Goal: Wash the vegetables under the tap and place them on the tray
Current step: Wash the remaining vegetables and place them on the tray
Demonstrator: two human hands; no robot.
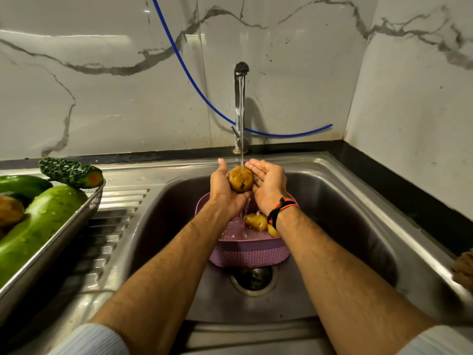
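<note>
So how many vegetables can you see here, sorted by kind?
Potatoes: 4. One in the hands under the tap, two in the purple basket, and one brownish, probably a potato, on the tray.
Smooth green gourds: 2 on the tray.
Bitter gourd: 1 on the tray's edge.
Total: 7

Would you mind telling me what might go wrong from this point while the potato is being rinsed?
The wet potato rests in the left hand, with the open right hand against its side; it may slip into the purple basket below. The tray sits tilted on the draining board, already crowded, with a bitter gourd perched on its rim, so adding the potato might dislodge something.
</note>
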